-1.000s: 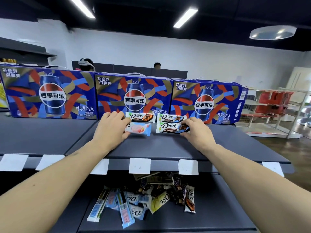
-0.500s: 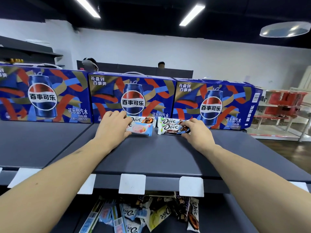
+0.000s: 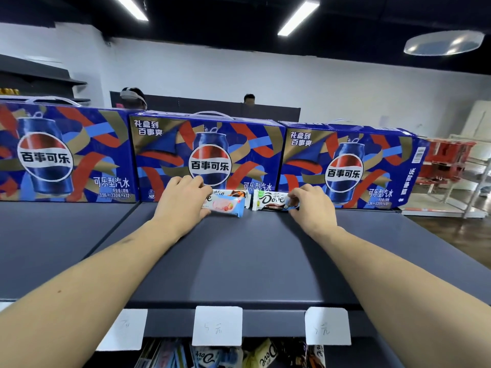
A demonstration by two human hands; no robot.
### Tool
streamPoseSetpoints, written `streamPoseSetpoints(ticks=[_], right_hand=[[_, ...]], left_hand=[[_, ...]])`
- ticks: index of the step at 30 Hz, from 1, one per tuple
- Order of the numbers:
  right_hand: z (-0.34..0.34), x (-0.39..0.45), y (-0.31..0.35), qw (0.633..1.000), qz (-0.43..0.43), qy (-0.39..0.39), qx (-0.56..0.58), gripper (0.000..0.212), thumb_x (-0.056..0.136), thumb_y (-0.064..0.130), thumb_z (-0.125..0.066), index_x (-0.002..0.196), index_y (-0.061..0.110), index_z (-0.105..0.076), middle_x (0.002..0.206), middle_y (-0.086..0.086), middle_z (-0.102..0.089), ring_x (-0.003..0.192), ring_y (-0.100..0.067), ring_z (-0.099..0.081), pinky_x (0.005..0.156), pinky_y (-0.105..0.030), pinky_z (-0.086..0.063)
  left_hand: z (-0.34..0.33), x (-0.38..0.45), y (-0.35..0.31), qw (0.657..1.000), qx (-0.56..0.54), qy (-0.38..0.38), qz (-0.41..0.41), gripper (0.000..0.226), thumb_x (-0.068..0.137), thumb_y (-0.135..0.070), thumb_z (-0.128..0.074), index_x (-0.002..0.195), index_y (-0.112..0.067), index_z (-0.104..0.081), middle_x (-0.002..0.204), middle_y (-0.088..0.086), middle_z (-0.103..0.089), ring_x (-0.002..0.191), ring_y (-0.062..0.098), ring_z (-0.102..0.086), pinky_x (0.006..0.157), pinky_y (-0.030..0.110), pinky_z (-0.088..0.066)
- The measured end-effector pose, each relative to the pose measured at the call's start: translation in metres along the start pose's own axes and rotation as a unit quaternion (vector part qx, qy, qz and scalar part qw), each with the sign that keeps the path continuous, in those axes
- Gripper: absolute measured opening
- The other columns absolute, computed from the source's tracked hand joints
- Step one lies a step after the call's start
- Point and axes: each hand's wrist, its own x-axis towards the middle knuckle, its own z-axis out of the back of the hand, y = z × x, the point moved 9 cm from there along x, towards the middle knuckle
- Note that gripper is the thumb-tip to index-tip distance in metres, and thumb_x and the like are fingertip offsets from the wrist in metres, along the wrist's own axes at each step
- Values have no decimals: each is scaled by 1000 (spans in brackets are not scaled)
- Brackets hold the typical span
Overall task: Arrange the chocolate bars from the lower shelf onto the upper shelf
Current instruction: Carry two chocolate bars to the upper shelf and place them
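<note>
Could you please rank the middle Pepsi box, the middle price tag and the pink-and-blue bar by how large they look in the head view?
1. middle Pepsi box
2. middle price tag, though nearness to the camera enlarges it
3. pink-and-blue bar, partly covered by the left hand

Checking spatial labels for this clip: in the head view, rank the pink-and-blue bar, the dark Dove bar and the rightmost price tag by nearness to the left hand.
1. Pink-and-blue bar: under the left hand fingers.
2. Dark Dove bar: to the right, at the right hand.
3. Rightmost price tag: on the shelf's front edge, lower right.
</note>
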Motion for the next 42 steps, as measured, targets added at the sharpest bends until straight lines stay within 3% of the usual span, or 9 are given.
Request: streamPoseSetpoints(ticks=[9, 19, 27, 31, 35, 42], right_hand=[[0, 1, 11, 1000, 2, 1, -5, 40, 84, 22, -66, 124, 20, -58, 121, -2, -56, 109, -25, -48, 88, -35, -44], [0, -28, 87, 990, 100, 63, 77, 37, 93, 36, -53, 122, 15, -61, 118, -5, -59, 114, -27, -51, 91, -39, -46], [-6, -35, 153, 982, 145, 81, 94, 34, 93, 36, -52, 119, 16, -61, 116, -5, -59, 114, -26, -50, 91, -39, -46], [-12, -22, 188, 984, 134, 84, 79, 23, 92, 32, -52, 103, 14, -61, 106, -5, -60, 105, -27, -53, 77, -35, -43], [-19, -18, 198, 985, 122, 86, 82, 26, 91, 27, -50, 108, 14, -65, 111, -5, -61, 105, -27, -56, 80, -37, -49], [-27, -7, 194, 989, 61, 91, 96, 13, 87, 23, -51, 89, 21, -63, 94, 3, -65, 88, -21, -60, 71, -36, -51]], left_hand=[[-1, -2, 5, 1000, 3, 4, 12, 42, 84, -50, -62, 120, -27, -58, 111, -4, -56, 103, 19, -52, 90, 32, -37], [19, -33, 7, 997, 17, 20, 67, 39, 86, -48, -61, 119, -27, -58, 107, -3, -57, 100, 19, -55, 85, 32, -39], [20, -67, 59, 991, 36, 54, 113, 39, 86, -45, -64, 121, -27, -58, 109, -2, -56, 103, 19, -55, 84, 31, -41], [6, -68, 101, 989, 25, 74, 129, 37, 86, -41, -66, 118, -25, -59, 110, -2, -55, 105, 19, -54, 83, 31, -40], [-1, -58, 115, 989, 36, 76, 121, 34, 86, -38, -67, 116, -24, -60, 110, 0, -55, 105, 20, -53, 84, 31, -39], [-25, -36, 123, 992, 29, 77, 94, 28, 89, -40, -62, 111, -22, -61, 106, 2, -54, 101, 21, -52, 85, 32, -40]])
